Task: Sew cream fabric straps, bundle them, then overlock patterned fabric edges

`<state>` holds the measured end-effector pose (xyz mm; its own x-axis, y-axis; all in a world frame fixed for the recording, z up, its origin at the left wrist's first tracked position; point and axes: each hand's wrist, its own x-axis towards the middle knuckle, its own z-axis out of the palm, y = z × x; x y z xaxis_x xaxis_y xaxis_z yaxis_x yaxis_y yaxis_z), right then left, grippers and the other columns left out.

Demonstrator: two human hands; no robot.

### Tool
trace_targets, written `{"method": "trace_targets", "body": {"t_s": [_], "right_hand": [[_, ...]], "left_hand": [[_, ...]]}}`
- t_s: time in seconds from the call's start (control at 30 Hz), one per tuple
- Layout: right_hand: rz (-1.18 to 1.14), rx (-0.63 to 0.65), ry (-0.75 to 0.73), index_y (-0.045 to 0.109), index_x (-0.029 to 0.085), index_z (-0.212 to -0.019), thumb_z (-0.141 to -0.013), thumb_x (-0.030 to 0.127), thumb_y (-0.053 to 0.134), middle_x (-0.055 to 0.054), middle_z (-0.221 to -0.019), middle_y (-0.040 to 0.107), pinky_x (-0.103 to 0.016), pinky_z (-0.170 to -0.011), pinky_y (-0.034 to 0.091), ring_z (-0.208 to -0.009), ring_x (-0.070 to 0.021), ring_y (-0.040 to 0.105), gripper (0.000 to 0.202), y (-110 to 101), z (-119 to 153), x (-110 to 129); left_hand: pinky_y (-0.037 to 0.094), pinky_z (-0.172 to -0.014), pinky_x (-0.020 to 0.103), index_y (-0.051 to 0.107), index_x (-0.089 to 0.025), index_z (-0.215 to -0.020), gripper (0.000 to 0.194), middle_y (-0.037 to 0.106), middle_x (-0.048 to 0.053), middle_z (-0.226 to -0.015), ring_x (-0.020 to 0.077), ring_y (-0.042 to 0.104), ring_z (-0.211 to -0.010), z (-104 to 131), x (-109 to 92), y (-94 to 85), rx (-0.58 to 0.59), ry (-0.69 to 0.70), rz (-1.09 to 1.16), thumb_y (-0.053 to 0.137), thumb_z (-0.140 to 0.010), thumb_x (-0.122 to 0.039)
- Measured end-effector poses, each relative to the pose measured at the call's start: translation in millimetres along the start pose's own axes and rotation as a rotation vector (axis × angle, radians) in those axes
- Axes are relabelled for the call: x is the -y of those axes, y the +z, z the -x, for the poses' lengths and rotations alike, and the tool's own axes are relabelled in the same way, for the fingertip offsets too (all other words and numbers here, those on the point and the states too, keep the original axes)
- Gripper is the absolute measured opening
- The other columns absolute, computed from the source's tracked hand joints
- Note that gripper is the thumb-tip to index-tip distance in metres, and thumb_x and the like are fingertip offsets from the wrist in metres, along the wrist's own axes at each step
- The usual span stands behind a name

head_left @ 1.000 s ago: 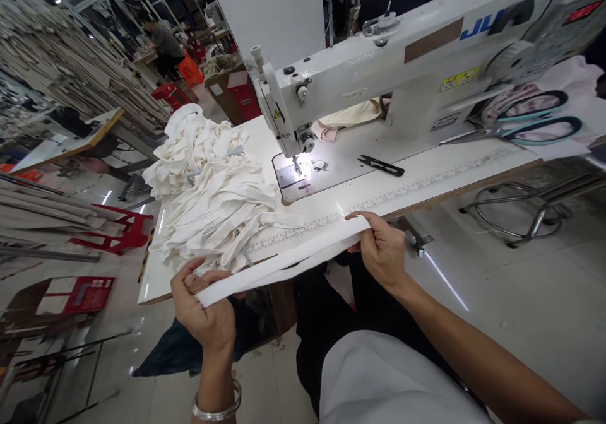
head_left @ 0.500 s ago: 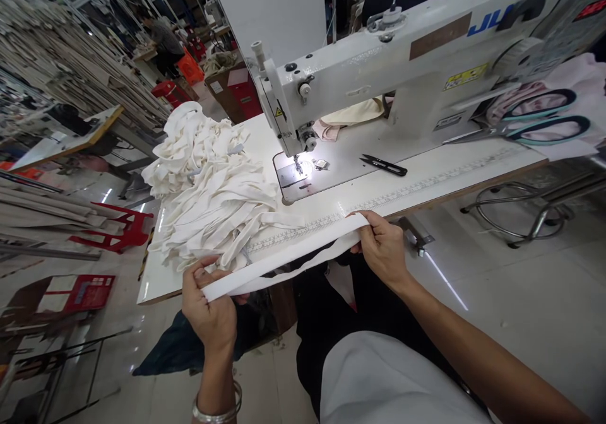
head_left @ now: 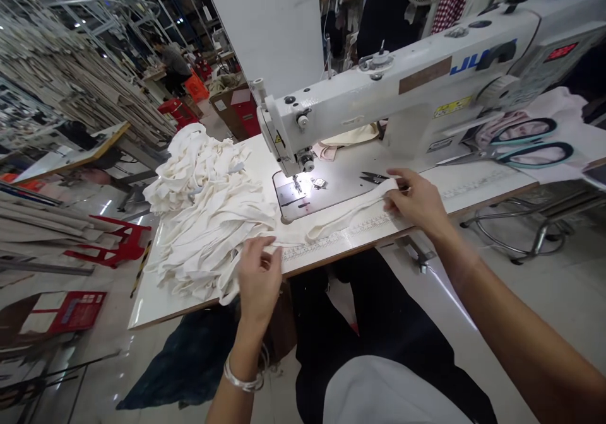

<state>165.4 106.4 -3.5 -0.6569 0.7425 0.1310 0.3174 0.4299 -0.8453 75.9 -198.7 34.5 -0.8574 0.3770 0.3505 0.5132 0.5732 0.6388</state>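
My right hand (head_left: pixel 419 200) pinches one end of a white fabric band (head_left: pixel 350 212) over the right part of the table. The band's looped other end rests by the ruler tape (head_left: pixel 326 242) along the front edge. My left hand (head_left: pixel 259 279) is at the front of a heap of cream fabric strips (head_left: pixel 203 216), fingers curled and thumb close to them on a strip's edge; the fingertips are partly hidden. The sewing machine (head_left: pixel 350 105) stands behind, its needle area lit. Black thread snips (head_left: pixel 374 176) lie just beyond my right hand.
Large scissors (head_left: pixel 525 143) and pale pink cloth (head_left: pixel 558 115) lie at the table's right end. A metal stool base (head_left: pixel 521 222) stands on the floor to the right. At left are a red plastic stool (head_left: pixel 118 241) and a dark blue cloth (head_left: pixel 184 361) below the table.
The band was stretched between both hands before my body. Now my right hand has carried it right and onto the table, while my left hand has let go of it and moved to the heap's edge.
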Motion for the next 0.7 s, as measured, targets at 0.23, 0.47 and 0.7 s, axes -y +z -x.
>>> {"method": "trace_targets", "body": {"t_s": [0.23,0.47,0.7], "right_hand": [[0.277,-0.242,-0.227,0.06,0.015,-0.126,-0.089,0.025,0.053,-0.018,-0.116,0.051,-0.04,-0.058,0.053,-0.06,-0.0157,0.054,0.039,16,48,33],[-0.229,0.438,-0.576,0.063,0.017,-0.118,-0.091,0.028,0.06,-0.015,-0.122,0.056,-0.048,-0.092,0.051,-0.11,-0.0276,0.056,0.03,69,86,96],[-0.606,1.039,-0.373,0.071,0.017,-0.088,-0.087,0.035,0.064,0.0,-0.072,0.061,-0.025,-0.061,0.042,-0.066,-0.0136,0.053,0.02,70,86,118]], "left_hand": [[0.043,-0.082,0.044,0.071,-0.016,-0.093,0.027,0.059,0.012,-0.093,0.0302,0.053,-0.091,1,45,-49.4,-0.096,0.116,-0.732,0.059,-0.085,-0.038],[0.045,-0.082,0.036,0.066,-0.019,-0.08,0.019,0.065,0.006,-0.086,0.0222,0.061,-0.086,12,23,-65.7,0.021,0.042,-0.121,0.059,-0.088,-0.035],[0.038,-0.048,0.024,0.057,-0.018,-0.066,0.036,0.048,-0.006,-0.037,0.008,0.04,-0.032,9,2,-79.8,0.618,-0.422,0.678,0.057,-0.091,-0.044]]}}
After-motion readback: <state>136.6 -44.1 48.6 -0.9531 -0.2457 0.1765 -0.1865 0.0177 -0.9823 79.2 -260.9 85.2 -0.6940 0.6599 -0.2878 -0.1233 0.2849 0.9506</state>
